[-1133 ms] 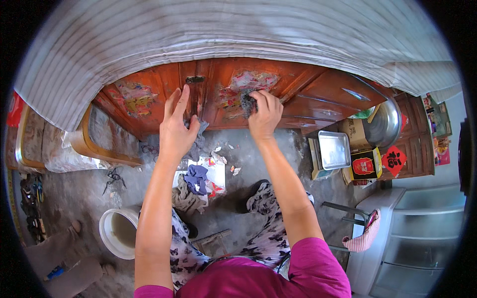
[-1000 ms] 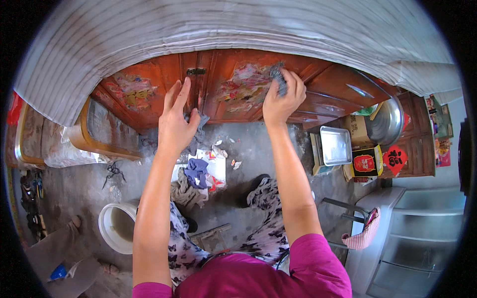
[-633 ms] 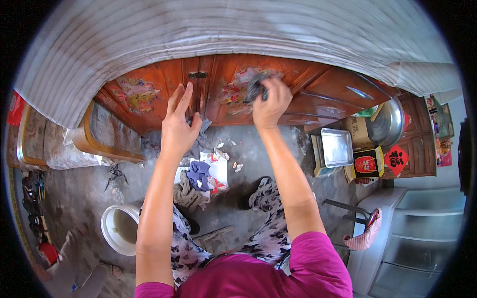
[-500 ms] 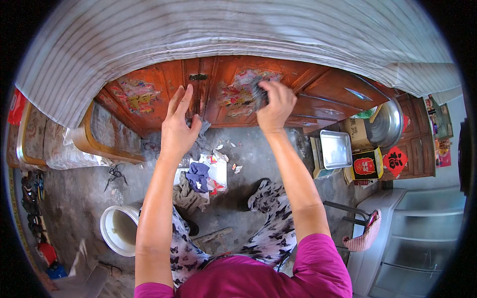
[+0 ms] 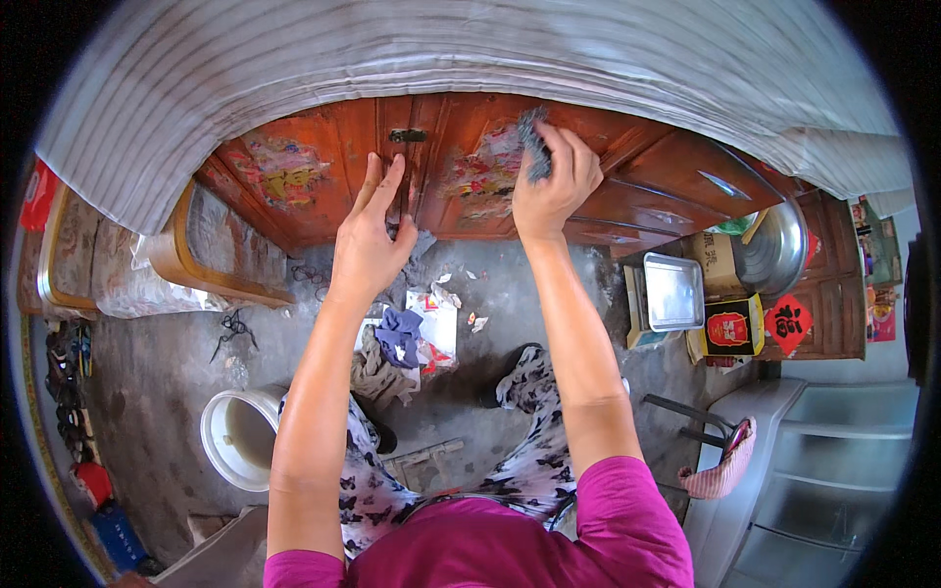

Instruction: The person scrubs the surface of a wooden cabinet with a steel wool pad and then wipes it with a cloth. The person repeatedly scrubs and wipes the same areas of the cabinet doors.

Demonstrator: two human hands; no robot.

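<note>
A red-brown wooden cabinet stands before me, with torn, colourful paper remnants on its door panels. Against the right panel, my right hand is closed round a grey steel-wool scrubber, at the upper right edge of the paper patch. My left hand has its fingers stretched out and holds nothing. Its fingertips rest on or just in front of the door frame, below a dark metal latch. The left panel's paper patch lies to the left of that hand.
Rags and paper scraps lie on the floor between my legs. A white bucket of cloudy water stands at left, near a wood-framed sofa. To the right are a metal tray, boxes and a large basin. Striped cloth hangs over the cabinet top.
My right hand has moved the scrubber up and slightly right on the panel. The left hand sits slightly farther right in the picture, still outstretched. The whole view has shifted a little.
</note>
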